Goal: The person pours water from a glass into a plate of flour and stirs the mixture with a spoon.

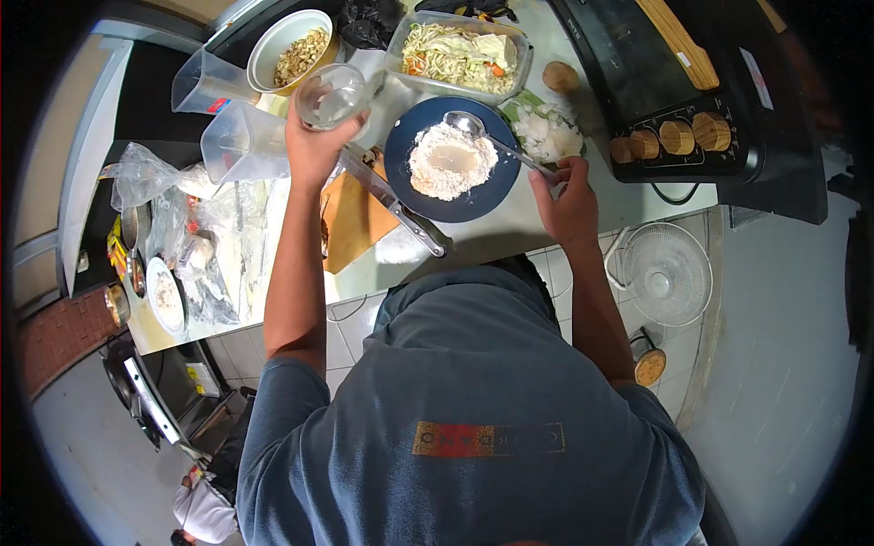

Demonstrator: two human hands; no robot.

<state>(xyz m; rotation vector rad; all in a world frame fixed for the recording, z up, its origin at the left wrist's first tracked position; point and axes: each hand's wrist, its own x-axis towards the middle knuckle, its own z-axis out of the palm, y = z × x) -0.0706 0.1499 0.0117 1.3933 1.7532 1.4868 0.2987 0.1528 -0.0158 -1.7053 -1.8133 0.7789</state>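
My left hand [319, 141] is wrapped round a clear glass [332, 96], held above the counter left of a dark blue plate. A mound of flour [435, 177] with a wet patch in its middle lies on the blue plate [469, 207]. My right hand [569, 200] pinches the handle of a metal spoon [510, 148], whose bowl rests at the plate's upper edge. Between the left forearm and the plate, a large knife [391, 200] lies across an orange-brown cutting board [350, 227].
Behind the plate stand a container of noodles and vegetables [460, 62] and a bowl of chopped food [273, 45]. Chopped white pieces [546, 132] lie right of it. A black stove [674, 136] is at right, plastic bags [218, 227] at left. Another person [202, 510] is at lower left.
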